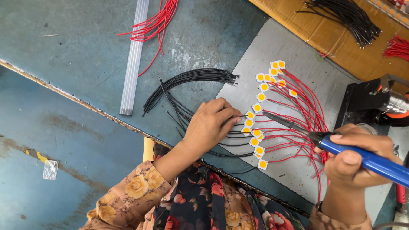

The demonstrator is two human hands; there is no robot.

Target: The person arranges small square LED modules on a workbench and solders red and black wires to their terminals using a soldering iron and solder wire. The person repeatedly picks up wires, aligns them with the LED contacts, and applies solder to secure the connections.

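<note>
Head view, left to right. A ribbed white strip [134,55] lies on the blue bench [76,55], with loose red wires [155,23] just beside its upper end; bare bench stretches to the left, down to the frayed front edge. A fan of black wires [187,81] curves toward the left hand [211,125], which rests palm-down, fingers pinched on one black wire at a small square chip. A curved row of white chips with yellow centres [259,123] sits on the grey mat [264,47], red leads trailing right. The right hand [353,159] is wrapped in a fist round the blue-handled soldering iron [298,127], tip at the row.
</note>
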